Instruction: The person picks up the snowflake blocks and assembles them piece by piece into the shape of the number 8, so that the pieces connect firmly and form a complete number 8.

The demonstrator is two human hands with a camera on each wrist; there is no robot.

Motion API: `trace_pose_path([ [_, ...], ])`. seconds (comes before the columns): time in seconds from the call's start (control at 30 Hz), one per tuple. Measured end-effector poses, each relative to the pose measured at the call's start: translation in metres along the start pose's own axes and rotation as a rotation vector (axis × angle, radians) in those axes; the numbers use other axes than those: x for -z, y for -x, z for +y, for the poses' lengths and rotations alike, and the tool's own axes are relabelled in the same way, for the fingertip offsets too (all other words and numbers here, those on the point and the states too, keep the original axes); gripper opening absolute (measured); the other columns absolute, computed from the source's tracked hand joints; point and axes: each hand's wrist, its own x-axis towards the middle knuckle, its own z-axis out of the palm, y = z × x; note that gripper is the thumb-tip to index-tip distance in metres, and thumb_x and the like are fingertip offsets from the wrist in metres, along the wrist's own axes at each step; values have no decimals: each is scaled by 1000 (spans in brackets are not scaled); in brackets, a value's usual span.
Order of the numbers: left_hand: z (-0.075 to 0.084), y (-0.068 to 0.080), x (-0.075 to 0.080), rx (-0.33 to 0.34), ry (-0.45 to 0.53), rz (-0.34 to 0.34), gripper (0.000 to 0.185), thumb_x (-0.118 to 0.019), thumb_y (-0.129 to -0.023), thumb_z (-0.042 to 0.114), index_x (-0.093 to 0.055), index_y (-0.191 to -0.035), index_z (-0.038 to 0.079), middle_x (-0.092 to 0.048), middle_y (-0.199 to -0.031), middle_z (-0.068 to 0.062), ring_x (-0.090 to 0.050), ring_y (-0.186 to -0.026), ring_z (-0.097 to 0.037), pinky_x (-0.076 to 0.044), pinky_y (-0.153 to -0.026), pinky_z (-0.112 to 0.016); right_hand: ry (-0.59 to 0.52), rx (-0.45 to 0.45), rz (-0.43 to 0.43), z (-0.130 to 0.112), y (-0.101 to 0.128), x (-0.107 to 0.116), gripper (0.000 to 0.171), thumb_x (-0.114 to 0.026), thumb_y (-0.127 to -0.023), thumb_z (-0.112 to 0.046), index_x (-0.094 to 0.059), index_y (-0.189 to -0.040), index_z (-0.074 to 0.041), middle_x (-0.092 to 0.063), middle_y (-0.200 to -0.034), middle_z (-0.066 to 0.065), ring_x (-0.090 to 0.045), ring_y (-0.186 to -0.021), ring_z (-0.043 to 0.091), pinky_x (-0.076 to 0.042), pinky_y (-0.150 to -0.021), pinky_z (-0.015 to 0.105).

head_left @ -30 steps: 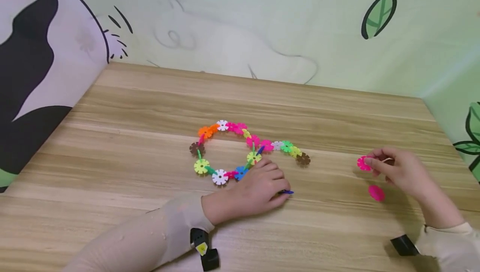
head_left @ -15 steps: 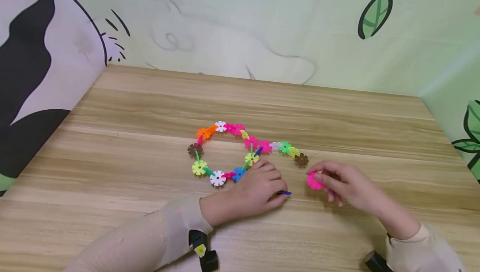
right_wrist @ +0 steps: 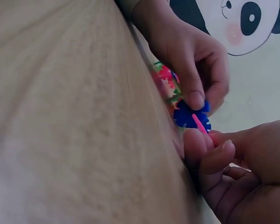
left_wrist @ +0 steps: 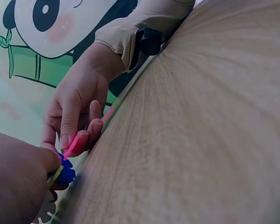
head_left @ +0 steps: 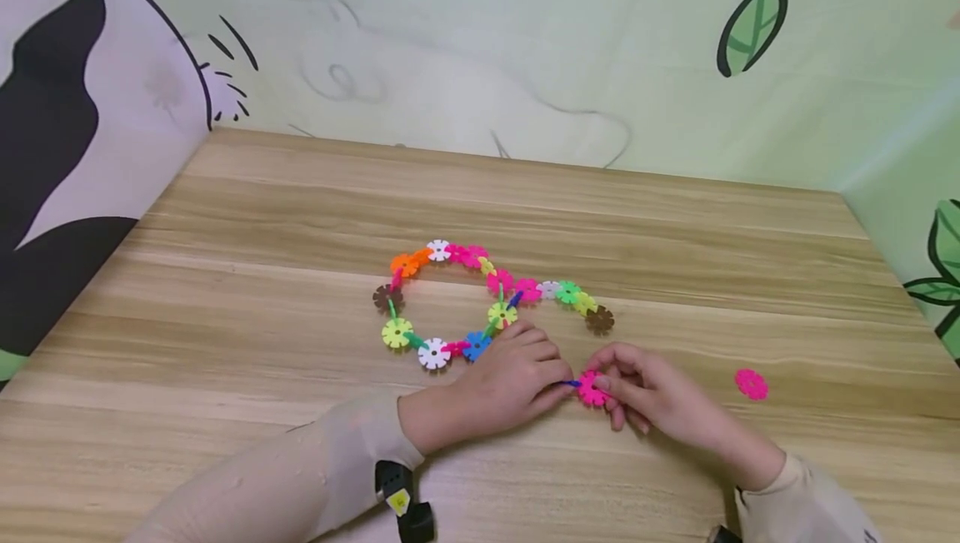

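The left hand (head_left: 510,381) pinches one blue snowflake disc (right_wrist: 190,115) while the right hand (head_left: 645,393) pinches one pink disc (head_left: 591,388) against it (a second pink disc (head_left: 751,383) lies apart).

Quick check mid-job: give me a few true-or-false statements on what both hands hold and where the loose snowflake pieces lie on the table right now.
1. The right hand pinches a pink piece. True.
2. The left hand holds a blue piece. True.
3. The pink piece is far from the blue piece. False: the right wrist view shows its edge meeting the blue one.
4. A second pink piece lies loose on the table, to the right of the hands. True.
5. The chain of pieces is lifted off the table. False: it lies flat on the wood.
6. The brown end piece is held by the right hand. False: it lies untouched, beyond the hand.
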Motion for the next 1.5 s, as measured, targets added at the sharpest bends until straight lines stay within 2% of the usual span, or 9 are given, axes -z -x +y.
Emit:
trace_pose_path([
  [0.3, 1, 4, 2, -26, 62, 93, 13, -64, -91, 27, -73, -91, 18, -72, -88, 7, -63, -89, -10, -42, -92, -28, -57, 95, 35, 6, -2, -8, 18, -49, -98, -5, -54, -111, 7, -61, -71, 12, -50, -52, 2, -43, -41, 21],
  [0.53, 1, 8, 3, -68, 131, 181, 6, -68, -87, 19, -72, -86, 14, -71, -82, 5, -62, -82, -10, -44, -88, -27, -187, 163, 23, 9, -2, -14, 18, -47, -98, -3, -52, -108, 11, -61, -76, 2, -53, -57, 1, -46, -45, 21],
  [0.63, 2, 7, 4, -61, 127, 172, 7, -67, -88, 19, -72, -85, 14, -71, -82, 4, -63, -81, -10, -45, -89, -27, -198, 171, 33, 9, -2, -15, 17, -46, -98, -2, -51, -107, 11, -60, -74, 0, -51, -56, 1, -44, -44, 21],
  [0.73, 3, 6, 6, -39, 89, 116, 11, -65, -90, 23, -72, -88, 15, -72, -85, 4, -64, -83, -10, -45, -92, -28, -155, 156, 62, 6, -2, -16, 17, -48, -98, -2, -53, -107, 10, -59, -72, 1, -50, -55, 1, -41, -42, 20],
  [1.03, 3, 3, 7, 67, 5, -16, 38, -61, -88, 51, -69, -104, 18, -70, -100, 6, -60, -100, -14, -41, -99, -33, 72, 7, 89, -8, -2, -14, 26, -49, -100, -12, -51, -124, -1, -58, -68, 6, -49, -47, 5, -40, -36, 22],
  [1.2, 10, -2, 5, 53, -55, -90, 48, -58, -87, 58, -65, -114, 19, -67, -103, 7, -58, -104, -13, -38, -101, -33, 197, -11, 142, -14, 6, 3, 17, -51, -99, -13, -57, -110, -2, -58, -73, 5, -55, -57, 5, -49, -48, 24],
  [1.33, 14, -4, 3, 45, -77, -120, 44, -57, -88, 57, -65, -110, 20, -66, -101, 8, -57, -103, -12, -37, -101, -31, 461, -60, 238, -14, 18, 32, 11, -59, -95, -17, -62, -96, -6, -62, -75, -1, -56, -61, 5, -49, -57, 24],
  [1.4, 14, -4, 3, 48, -84, -118, 41, -58, -88, 56, -65, -108, 21, -66, -99, 9, -57, -102, -12, -37, -101, -31, 607, -137, 259, -11, 27, 50, 16, -65, -91, -22, -62, -95, -7, -63, -77, -1, -56, -64, 7, -46, -58, 25],
  [1.5, 14, -3, 4, 54, -78, -130, 40, -59, -87, 55, -64, -107, 20, -66, -101, 8, -57, -103, -12, -37, -102, -32, 738, -272, 242, -2, 41, 74, 27, -72, -85, -26, -60, -95, -4, -62, -79, 4, -55, -66, 11, -43, -58, 29],
])
